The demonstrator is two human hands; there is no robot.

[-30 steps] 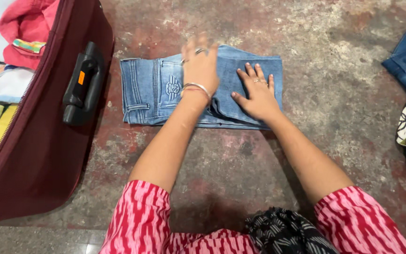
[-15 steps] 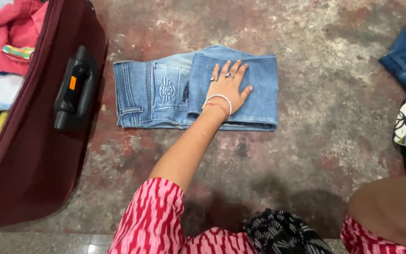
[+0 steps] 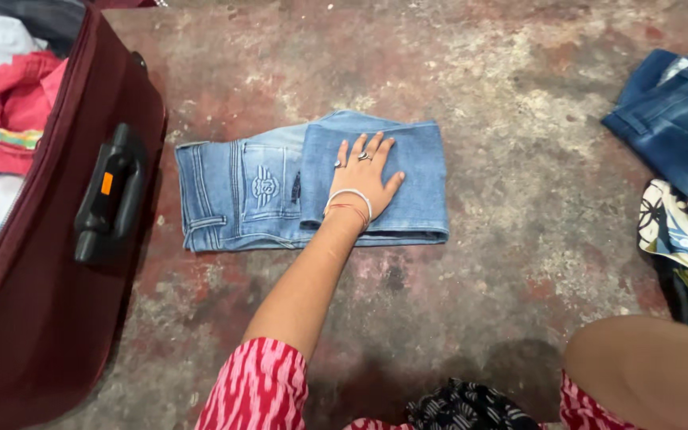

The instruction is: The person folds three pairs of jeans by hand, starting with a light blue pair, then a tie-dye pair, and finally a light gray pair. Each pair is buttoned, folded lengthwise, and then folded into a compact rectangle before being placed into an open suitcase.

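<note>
A pair of light blue jeans (image 3: 232, 195) lies folded on the stained concrete floor, its leg part doubled over on the right side. My left hand (image 3: 360, 179) rests flat on that folded part, fingers spread, with rings and a bangle at the wrist. It holds nothing. Only the bent forearm or elbow of my right arm (image 3: 646, 366) shows at the lower right; its hand is out of the frame.
An open maroon suitcase (image 3: 49, 302) with a black handle (image 3: 109, 195) stands at the left, holding a pink garment (image 3: 13, 103) and other clothes. Darker blue jeans (image 3: 674, 119) and a floral cloth (image 3: 678, 235) lie at the right edge.
My right hand lifted off the jeans and drew back out of view. My left hand shifted right onto the folded leg part and lies flat there.
</note>
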